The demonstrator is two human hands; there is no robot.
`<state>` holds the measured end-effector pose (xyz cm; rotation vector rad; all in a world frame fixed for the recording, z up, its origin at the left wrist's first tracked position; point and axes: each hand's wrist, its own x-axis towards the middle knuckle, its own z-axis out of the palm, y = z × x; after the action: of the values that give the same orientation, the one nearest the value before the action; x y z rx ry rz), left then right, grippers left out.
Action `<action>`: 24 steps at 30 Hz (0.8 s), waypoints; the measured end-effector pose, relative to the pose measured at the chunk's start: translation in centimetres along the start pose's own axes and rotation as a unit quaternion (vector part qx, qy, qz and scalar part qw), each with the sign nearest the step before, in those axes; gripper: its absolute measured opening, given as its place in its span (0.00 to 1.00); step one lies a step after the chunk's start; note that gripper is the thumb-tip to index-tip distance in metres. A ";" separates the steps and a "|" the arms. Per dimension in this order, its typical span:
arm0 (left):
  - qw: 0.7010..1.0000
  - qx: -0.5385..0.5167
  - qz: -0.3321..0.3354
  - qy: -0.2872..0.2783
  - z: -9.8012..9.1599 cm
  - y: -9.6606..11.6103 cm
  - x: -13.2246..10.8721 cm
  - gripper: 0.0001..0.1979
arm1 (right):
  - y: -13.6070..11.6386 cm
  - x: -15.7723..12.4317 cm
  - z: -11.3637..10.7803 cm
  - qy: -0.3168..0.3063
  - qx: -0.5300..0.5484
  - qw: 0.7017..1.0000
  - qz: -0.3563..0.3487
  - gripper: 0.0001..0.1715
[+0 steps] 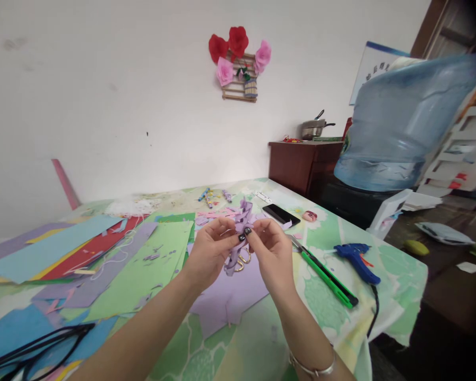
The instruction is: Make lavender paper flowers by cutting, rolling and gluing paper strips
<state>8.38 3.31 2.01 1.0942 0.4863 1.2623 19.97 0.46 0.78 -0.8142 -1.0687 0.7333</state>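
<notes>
Between my two hands, above the middle of the table, is a rolled and twisted purple paper piece [232,257] with ruffled ends. My left hand [212,246] pinches it from the left, thumb against its middle. My right hand [273,247] pinches it from the right, and the two thumb tips nearly meet. Gold-coloured scissor handles [243,260] show partly behind the paper piece. Below my hands lies a purple paper sheet [232,299]. The fingers behind the paper are partly hidden.
Right of my hands lie a green utility knife [327,278], a blue glue gun [357,262] with a cord, and a black phone [281,215]. Coloured paper sheets [143,264] with scraps spread on the left, with black-framed glasses [43,344] in front. A water bottle [396,121] stands beyond the table.
</notes>
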 end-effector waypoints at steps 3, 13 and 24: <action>1.000 0.001 0.002 0.000 0.1 0.0 0.0 0.12 | -0.1 0.1 0.0 -0.003 0.006 1.000 0.005 0.07; 1.000 0.007 -0.003 -0.003 0.0 -0.1 0.0 0.13 | 0.0 0.5 -0.2 -0.005 0.043 0.999 0.014 0.08; 0.983 0.075 0.110 0.123 -1.6 -0.9 1.4 0.25 | 3.5 2.7 -0.5 -0.129 0.020 0.987 0.097 0.17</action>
<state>7.93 5.29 0.91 1.1468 0.6704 1.5881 20.89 4.36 -1.11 -0.8110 -1.2114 1.0432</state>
